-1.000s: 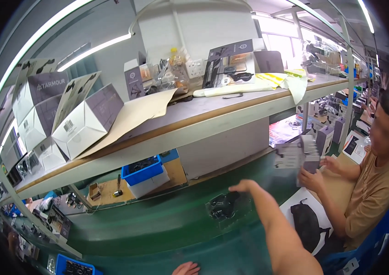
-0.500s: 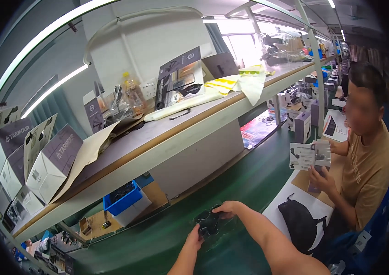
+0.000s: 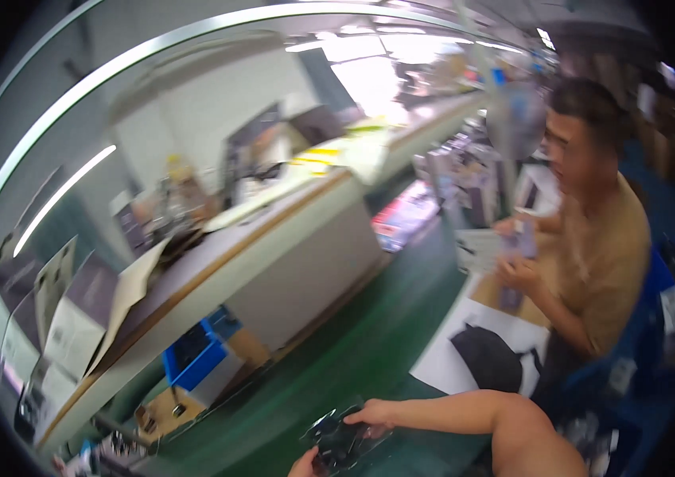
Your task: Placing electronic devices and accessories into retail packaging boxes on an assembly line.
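Low in the view, a clear plastic tray with black parts (image 3: 340, 440) is between my hands over the green belt. My right hand (image 3: 375, 415) pinches its far right edge, thumb and fingers closed on it. At the near left edge my left hand (image 3: 305, 463) grips the same tray, though only its fingers and thumb show above the lower rim of the picture. Blur hides the exact kind of the black parts.
A co-worker at the right holds a printed box (image 3: 519, 262). A black cloth bag or cap (image 3: 487, 358) lies on a white sheet (image 3: 439, 359). Beyond the green belt (image 3: 274, 409) runs a long shelf (image 3: 266, 230) with boxes; a blue bin (image 3: 194, 358) stands beneath.
The whole view has swung to the right and is blurred. My hands and the tray now sit lower and further left in the picture; both hands keep hold of it.
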`<action>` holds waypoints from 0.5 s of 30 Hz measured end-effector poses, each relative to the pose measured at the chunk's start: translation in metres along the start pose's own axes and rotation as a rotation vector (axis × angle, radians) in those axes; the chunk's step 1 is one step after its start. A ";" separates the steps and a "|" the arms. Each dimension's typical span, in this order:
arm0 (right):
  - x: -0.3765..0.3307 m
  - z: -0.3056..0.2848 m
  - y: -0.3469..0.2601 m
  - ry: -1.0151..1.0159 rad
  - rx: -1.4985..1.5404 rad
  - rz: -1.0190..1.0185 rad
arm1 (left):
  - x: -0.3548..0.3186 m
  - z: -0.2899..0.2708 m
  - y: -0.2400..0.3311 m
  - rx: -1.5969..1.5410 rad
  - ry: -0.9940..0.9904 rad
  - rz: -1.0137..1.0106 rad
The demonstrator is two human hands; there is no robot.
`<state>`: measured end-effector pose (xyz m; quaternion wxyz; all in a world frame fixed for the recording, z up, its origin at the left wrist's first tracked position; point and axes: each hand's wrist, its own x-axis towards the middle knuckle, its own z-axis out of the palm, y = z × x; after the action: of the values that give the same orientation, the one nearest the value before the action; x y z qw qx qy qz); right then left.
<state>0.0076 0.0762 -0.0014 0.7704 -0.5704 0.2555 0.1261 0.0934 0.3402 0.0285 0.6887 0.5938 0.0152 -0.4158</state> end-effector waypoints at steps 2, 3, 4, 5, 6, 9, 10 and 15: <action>-0.036 0.019 0.022 0.033 -0.062 0.026 | -0.045 0.008 -0.008 0.023 -0.029 -0.065; -0.044 0.023 0.034 0.037 -0.142 0.004 | -0.061 0.014 -0.011 0.045 -0.050 -0.113; -0.052 0.045 0.040 -0.022 -0.272 -0.023 | -0.094 0.011 -0.019 0.027 -0.013 -0.119; -0.053 0.056 0.054 0.104 -0.364 -0.149 | -0.093 0.011 -0.028 0.087 -0.039 -0.193; -0.052 0.069 0.067 0.233 -0.462 -0.258 | -0.090 0.002 -0.035 0.115 -0.059 -0.229; -0.087 0.076 0.062 0.537 -0.866 -0.397 | -0.076 -0.043 -0.056 0.141 -0.078 -0.270; -0.095 0.068 0.056 0.501 -0.894 -0.319 | -0.068 -0.052 -0.059 0.172 -0.090 -0.317; -0.118 0.054 0.076 0.656 -1.061 -0.420 | -0.056 -0.100 -0.056 0.294 0.059 -0.387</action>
<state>-0.1149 0.1632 0.0124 0.2749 -0.9194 0.2633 -0.0987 0.0710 0.4576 -0.0171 0.5015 0.6856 0.0884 -0.5202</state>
